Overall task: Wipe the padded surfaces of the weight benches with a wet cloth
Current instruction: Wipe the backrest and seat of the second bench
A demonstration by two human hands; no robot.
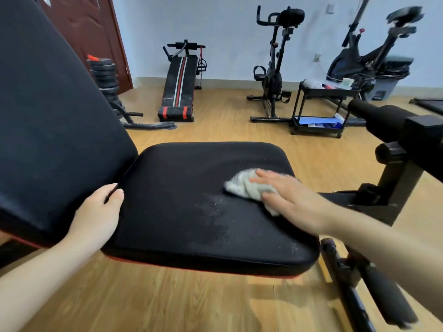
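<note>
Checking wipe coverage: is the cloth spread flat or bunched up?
Bunched: the cloth lies crumpled in folds under the right hand on the seat pad.

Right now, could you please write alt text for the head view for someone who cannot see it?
The right hand presses a pale cloth on a black seat pad; the left hand rests where the pad meets the backrest.

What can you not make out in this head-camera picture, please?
Head view:
Crumpled pale cloth: partly hidden under the right hand.
Black padded backrest: top cut off by the upper edge.
Left hand: its grip is unclear, most fingers hidden behind it.
Items on the black two-tier cart: too small, blurred.
</note>
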